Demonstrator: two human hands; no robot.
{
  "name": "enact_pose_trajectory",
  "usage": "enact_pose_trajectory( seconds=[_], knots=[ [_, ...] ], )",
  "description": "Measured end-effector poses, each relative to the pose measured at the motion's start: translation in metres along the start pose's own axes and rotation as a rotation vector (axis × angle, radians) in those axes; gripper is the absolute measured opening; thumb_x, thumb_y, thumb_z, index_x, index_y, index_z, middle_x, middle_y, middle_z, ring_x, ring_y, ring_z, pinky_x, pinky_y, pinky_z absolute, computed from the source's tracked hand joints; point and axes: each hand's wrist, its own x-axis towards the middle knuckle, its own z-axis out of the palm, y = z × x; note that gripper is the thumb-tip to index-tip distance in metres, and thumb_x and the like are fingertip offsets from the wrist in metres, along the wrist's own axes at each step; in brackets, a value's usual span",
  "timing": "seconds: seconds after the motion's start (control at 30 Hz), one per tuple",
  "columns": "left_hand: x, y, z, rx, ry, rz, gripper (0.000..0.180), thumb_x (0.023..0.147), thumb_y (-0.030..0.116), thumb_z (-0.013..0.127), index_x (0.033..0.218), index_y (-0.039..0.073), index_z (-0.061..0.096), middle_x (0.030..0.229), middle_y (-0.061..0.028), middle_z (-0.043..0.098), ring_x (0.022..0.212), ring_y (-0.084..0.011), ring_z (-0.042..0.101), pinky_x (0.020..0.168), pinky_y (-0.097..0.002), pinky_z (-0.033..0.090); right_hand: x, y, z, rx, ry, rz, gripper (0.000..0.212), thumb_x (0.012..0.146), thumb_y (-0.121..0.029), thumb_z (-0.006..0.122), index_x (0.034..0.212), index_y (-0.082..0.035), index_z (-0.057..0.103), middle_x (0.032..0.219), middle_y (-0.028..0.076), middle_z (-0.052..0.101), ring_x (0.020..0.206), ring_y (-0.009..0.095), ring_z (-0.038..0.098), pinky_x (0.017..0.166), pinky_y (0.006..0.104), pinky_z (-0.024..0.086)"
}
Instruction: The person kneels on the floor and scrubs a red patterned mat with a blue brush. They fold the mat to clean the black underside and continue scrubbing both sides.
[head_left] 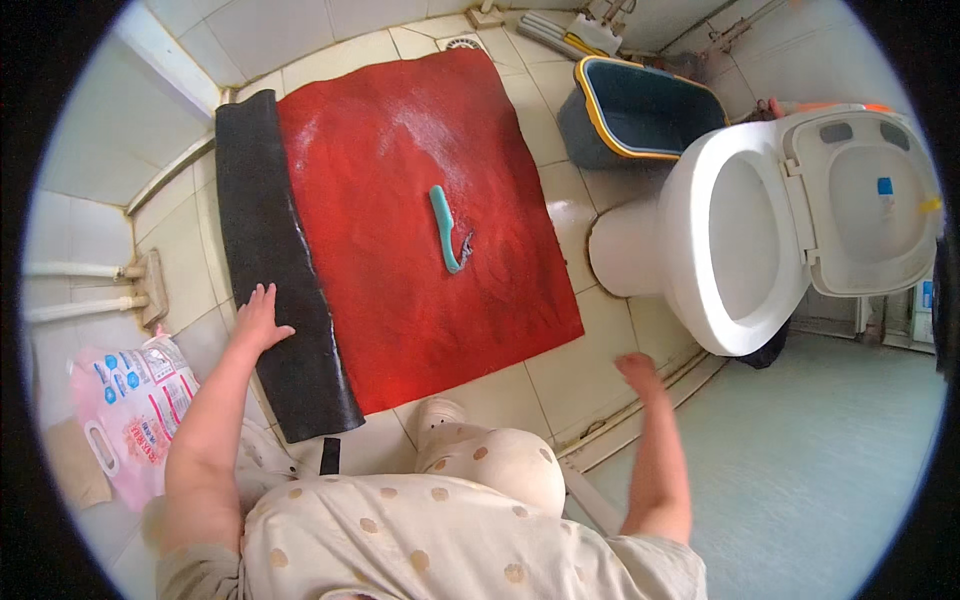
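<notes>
A red mat [420, 330] lies on the tiled floor in front of me, with whitish wet or powdery patches on it. Its left side is folded over, so a strip of black backing [252, 190] faces up. My left hand [262, 322] rests flat on that strip, fingers spread. On the middle of the mat lies a teal-handled brush [445, 228], its bristle end toward me. Out to the right, apart from the mat, my right hand [638, 372] hovers over the tiles. It appears to hold nothing, but its fingers are too blurred to read.
A white toilet [690, 250] with its lid raised stands at the right. Behind it sits a dark bucket [590, 130] with a yellow rim. A pink detergent bag [135, 420] is by my left arm. White pipes [85, 270] run along the left wall. A raised sill [640, 415] crosses at right.
</notes>
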Motion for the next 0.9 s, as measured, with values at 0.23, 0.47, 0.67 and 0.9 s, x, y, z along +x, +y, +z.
enact_pose_trajectory(
  seconds=[0.23, 0.47, 0.67, 0.9],
  knots=[
    [0.043, 0.082, -0.012, 0.090, -0.234, -0.206, 0.123, 0.061, 0.033, 0.087, 0.147, 0.000, 0.006, 0.151, -0.0262, 0.017, 0.137, -0.0332, 0.031, 0.109, -0.0381, 0.034, 0.161, -0.091, 0.107, 0.069, 0.485, -0.125, 0.034, 0.085, -0.023, 0.065, 0.111, -0.002, 0.060, 0.104, 0.016, 0.066, 0.100, 0.030, 0.061, 0.086, 0.0376, 0.048],
    [0.053, 0.081, -0.005, 0.122, -0.219, -0.184, 0.124, 0.058, 0.033, 0.089, 0.145, -0.004, 0.009, 0.148, -0.0300, 0.021, 0.134, -0.0355, 0.035, 0.107, -0.0375, 0.037, 0.209, -0.074, 0.091, 0.029, 0.274, 0.046, 0.037, 0.079, -0.019, 0.070, 0.111, -0.003, 0.061, 0.105, 0.014, 0.066, 0.095, 0.028, 0.063, 0.084, 0.0377, 0.049],
    [0.052, 0.074, -0.003, 0.125, -0.176, -0.163, 0.126, 0.057, 0.036, 0.089, 0.145, -0.005, 0.009, 0.146, -0.0320, 0.022, 0.131, -0.0367, 0.039, 0.104, -0.0388, 0.040, 0.188, -0.100, 0.081, 0.159, 0.121, 0.078, 0.026, 0.084, -0.021, 0.067, 0.102, -0.002, 0.066, 0.086, 0.004, 0.065, 0.077, 0.014, 0.060, 0.067, 0.0285, 0.048],
    [0.049, 0.076, -0.007, 0.114, -0.150, -0.153, 0.123, 0.056, 0.034, 0.089, 0.144, -0.005, 0.013, 0.145, -0.0328, 0.025, 0.130, -0.0372, 0.040, 0.106, -0.0379, 0.039, 0.199, -0.094, 0.083, 0.785, 0.383, 0.080, 0.017, 0.088, -0.024, 0.062, 0.088, -0.007, 0.064, 0.071, 0.001, 0.057, 0.068, 0.010, 0.054, 0.056, 0.0255, 0.045]
  ],
)
